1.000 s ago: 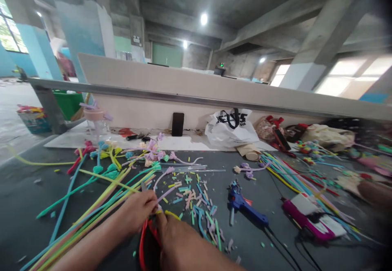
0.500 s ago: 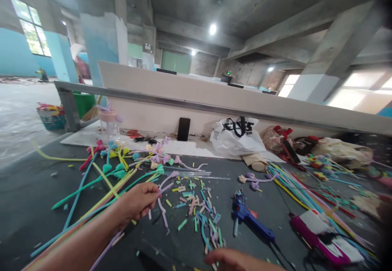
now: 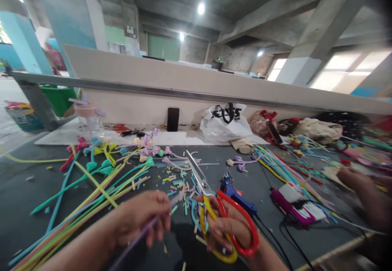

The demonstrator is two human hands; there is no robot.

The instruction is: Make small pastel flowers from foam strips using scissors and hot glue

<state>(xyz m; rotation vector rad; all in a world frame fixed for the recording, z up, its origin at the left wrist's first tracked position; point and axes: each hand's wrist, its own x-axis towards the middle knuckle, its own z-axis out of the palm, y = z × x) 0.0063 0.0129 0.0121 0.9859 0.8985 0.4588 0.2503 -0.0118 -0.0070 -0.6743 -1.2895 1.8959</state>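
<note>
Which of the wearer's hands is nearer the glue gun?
Right. The right hand is just in front of the blue glue gun; the left hand is farther away, to its left.

The left hand (image 3: 145,214) and its purple stem (image 3: 134,240) are blurred, the stem cropped at the bottom. Over the tabletop's (image 3: 21,201) right side, a co-worker's hand (image 3: 353,179) is blurred too.
</note>
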